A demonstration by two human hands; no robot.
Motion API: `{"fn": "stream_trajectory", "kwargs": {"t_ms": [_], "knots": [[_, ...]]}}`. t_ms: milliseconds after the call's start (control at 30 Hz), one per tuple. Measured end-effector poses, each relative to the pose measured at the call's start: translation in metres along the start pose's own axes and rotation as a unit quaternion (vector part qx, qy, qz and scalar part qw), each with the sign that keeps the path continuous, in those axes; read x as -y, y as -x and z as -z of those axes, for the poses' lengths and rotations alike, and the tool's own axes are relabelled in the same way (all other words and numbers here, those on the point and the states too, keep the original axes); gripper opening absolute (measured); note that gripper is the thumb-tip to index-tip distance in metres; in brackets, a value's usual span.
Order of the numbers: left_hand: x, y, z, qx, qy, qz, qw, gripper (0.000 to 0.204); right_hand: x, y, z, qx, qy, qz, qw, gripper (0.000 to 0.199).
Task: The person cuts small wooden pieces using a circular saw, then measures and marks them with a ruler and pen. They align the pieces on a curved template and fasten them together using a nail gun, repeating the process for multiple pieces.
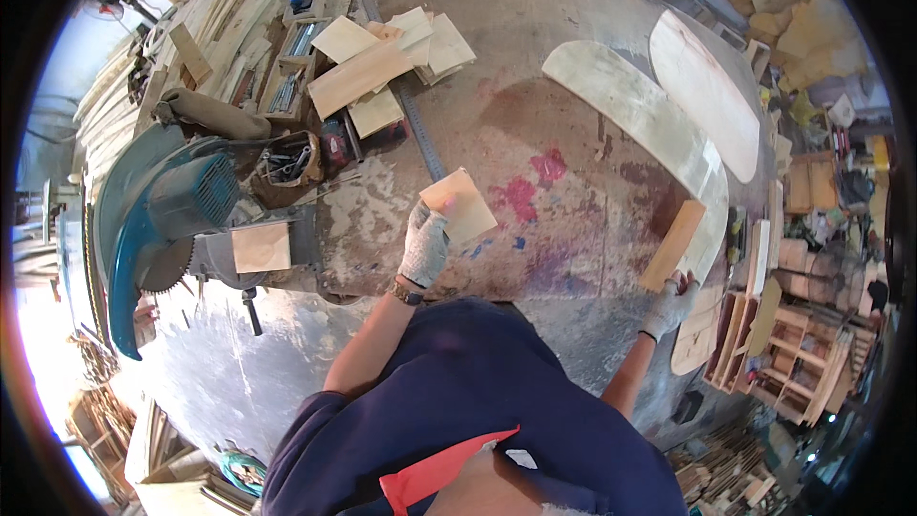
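My left hand [425, 247], in a light work glove, grips a thin square wooden piece [471, 217] by its left edge, above the near part of the workbench [564, 258]. Over at the right, my gloved right hand [671, 308] has its fingertips slightly apart at the near end of a long curved wooden board [626, 100]. Just beyond those fingers is a rectangular wooden block [673, 247], overlapping the curved board. Whether the right fingers touch the block cannot be made out.
A teal circular saw [181, 201] with an exposed toothed blade stands left, a small wooden piece [261, 248] at its base. Farther back lie stacked wooden pieces [360, 76], a metal ruler [415, 124] and boxes of hardware [285, 86]. A rounded pale board [702, 91] lies far right.
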State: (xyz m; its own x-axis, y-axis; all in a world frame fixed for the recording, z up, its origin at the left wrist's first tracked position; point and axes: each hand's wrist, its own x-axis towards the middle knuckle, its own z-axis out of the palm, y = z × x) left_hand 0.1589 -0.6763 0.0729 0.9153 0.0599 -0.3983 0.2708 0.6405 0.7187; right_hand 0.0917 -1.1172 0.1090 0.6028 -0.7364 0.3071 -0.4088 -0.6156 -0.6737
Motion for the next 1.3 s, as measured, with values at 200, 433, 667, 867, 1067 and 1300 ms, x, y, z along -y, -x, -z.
{"fn": "stream_trajectory", "kwargs": {"t_ms": [200,433,667,867,1067,1300], "knots": [[-0.015,0.082,0.017,0.069,-0.192,-0.012,0.979,0.045,0.096,0.126,0.013,0.321,-0.209,0.051,0.922,0.032],[-0.042,0.154,0.03,0.149,-0.268,0.064,0.95,0.045,0.201,0.231,0.016,0.473,-0.22,0.02,0.853,0.031],[-0.028,0.199,0.075,0.117,-0.195,0.095,0.969,0.036,0.171,0.279,0.019,0.524,-0.42,-0.422,0.61,0.023],[-0.011,0.22,0.109,0.023,-0.053,0.05,0.997,0.067,0.153,0.318,0.007,0.516,-0.416,-0.405,0.63,0.028],[0.0,0.219,0.104,-0.041,-0.13,0.012,0.991,0.066,0.155,0.309,0.016,0.609,-0.255,-0.066,0.748,0.03],[0.022,0.201,0.051,0.081,-0.31,0.007,0.947,0.025,0.097,0.255,0.032,0.459,-0.179,-0.025,0.87,0.03]]}}
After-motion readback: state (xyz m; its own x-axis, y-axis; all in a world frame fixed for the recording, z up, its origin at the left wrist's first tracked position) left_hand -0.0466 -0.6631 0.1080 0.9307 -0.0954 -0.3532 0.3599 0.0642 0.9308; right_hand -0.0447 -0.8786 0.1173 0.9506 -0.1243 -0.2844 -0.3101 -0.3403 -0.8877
